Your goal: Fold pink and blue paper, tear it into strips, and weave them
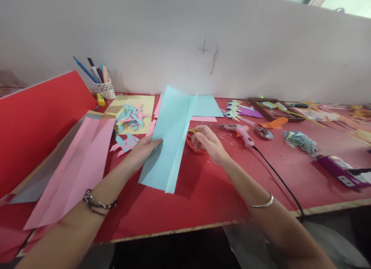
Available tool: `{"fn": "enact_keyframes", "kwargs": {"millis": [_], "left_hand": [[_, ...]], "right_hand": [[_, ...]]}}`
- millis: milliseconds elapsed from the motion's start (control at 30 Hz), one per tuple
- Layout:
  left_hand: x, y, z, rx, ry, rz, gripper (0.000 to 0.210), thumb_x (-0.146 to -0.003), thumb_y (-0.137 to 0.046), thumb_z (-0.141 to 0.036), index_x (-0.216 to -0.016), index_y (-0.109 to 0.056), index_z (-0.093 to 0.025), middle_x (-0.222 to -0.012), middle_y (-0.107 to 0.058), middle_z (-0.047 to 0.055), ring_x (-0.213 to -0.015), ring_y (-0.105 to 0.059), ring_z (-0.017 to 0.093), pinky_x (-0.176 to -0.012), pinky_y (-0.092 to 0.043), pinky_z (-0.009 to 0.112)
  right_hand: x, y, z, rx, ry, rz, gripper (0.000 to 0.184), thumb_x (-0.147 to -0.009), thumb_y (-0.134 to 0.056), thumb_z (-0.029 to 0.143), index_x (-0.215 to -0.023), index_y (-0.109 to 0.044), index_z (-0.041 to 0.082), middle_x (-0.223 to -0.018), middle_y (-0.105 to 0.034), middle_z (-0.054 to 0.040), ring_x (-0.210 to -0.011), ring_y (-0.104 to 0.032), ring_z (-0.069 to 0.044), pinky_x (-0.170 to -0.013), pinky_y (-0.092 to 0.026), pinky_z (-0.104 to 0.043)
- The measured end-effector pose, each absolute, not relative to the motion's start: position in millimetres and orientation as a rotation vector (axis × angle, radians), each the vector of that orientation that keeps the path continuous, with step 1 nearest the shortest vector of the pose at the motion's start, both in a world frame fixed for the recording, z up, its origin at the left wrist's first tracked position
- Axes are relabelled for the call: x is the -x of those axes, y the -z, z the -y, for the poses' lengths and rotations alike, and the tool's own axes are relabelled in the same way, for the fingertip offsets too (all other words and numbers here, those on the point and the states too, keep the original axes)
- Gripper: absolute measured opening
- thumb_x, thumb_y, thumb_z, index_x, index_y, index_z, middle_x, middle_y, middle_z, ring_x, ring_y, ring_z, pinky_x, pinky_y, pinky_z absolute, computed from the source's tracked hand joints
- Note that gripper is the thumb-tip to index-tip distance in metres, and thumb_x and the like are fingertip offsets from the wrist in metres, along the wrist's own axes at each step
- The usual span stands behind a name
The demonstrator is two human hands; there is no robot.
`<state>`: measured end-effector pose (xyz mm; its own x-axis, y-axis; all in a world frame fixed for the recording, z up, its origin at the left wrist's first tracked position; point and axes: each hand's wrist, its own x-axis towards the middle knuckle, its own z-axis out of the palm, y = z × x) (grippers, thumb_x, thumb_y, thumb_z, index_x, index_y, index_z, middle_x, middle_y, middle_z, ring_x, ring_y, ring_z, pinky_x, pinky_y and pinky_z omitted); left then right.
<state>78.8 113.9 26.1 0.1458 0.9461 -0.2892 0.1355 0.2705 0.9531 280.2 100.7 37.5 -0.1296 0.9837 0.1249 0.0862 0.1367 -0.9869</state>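
Note:
A light blue sheet of paper (171, 141), with a fold along its right side, is tilted above the red table. My left hand (145, 149) grips its left edge, thumb on the front and fingers behind. Just right of the sheet, my right hand (209, 141) is closed in a pinch. A thin yellow piece (191, 131) shows by its fingertips; whether it is held I cannot make out. Below those fingers is an orange-red loop (197, 150), partly hidden by the hand. Further right, a pink glue gun (242, 133) lies on its side.
Pink folded paper (78, 164) and a red board (43, 126) are at left. Blue and pink paper scraps (130, 118) lie near a pen cup (106, 89). More blue paper (207, 105) is behind. At right are a dark tray (269, 112), a tinsel bundle (301, 141) and a purple power strip (336, 170).

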Motion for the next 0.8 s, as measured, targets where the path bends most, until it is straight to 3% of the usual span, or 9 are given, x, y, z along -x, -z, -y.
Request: {"fn": "enact_keyframes", "kwargs": {"millis": [133, 233, 400, 600, 800], "left_hand": [[-86, -26, -112, -1.180, -1.123, -1.310, 0.028, -0.069, -0.050, -0.036, -0.089, -0.058, -0.018, -0.088, -0.067, 0.004, -0.083, -0.061, 0.022, -0.072, -0.047, 0.033], [-90, -25, -110, -1.251, -1.257, -1.394, 0.027, -0.072, -0.047, -0.033, -0.092, -0.057, -0.018, -0.098, -0.065, 0.005, -0.095, -0.058, 0.024, -0.084, -0.044, 0.037], [-88, -25, -109, -1.258, -1.332, -1.472, 0.024, -0.072, -0.048, -0.033, -0.089, -0.058, -0.019, -0.102, -0.064, 0.005, -0.100, -0.055, 0.024, -0.088, -0.042, 0.038], [-91, -34, -107, -1.007, -1.195, -1.286, 0.030, -0.061, -0.059, -0.032, -0.086, -0.059, -0.017, -0.089, -0.067, 0.006, -0.087, -0.061, 0.024, -0.074, -0.050, 0.035], [-82, -25, -103, -1.038, -0.930, -0.900, 0.047, -0.057, -0.057, -0.047, -0.091, -0.060, -0.015, -0.089, -0.067, 0.010, -0.095, -0.058, 0.031, -0.078, -0.048, 0.043]], "right_hand": [[-269, -32, -91, 1.171, -1.126, 1.740, 0.039, -0.070, -0.055, 0.042, -0.098, -0.041, 0.019, -0.084, -0.053, -0.0022, -0.071, -0.052, -0.012, -0.062, -0.043, -0.027], [-262, -31, -85, 1.261, -1.064, 1.927, 0.035, -0.070, -0.056, 0.034, -0.099, -0.044, 0.017, -0.096, -0.054, -0.0067, -0.083, -0.052, -0.016, -0.070, -0.042, -0.030], [-260, -30, -85, 1.393, -0.978, 1.885, 0.017, -0.072, -0.044, 0.017, -0.088, -0.050, 0.015, -0.084, -0.056, -0.0038, -0.073, -0.052, -0.014, -0.065, -0.041, -0.027], [-262, -25, -93, 1.425, -0.972, 1.708, 0.011, -0.075, -0.042, 0.024, -0.070, -0.049, 0.016, -0.066, -0.050, 0.0007, -0.061, -0.048, -0.012, -0.058, -0.038, -0.025], [-263, -26, -95, 1.264, -0.919, 1.482, 0.017, -0.078, -0.038, 0.028, -0.085, -0.050, 0.018, -0.083, -0.058, -0.0029, -0.081, -0.055, -0.015, -0.073, -0.043, -0.028]]}}
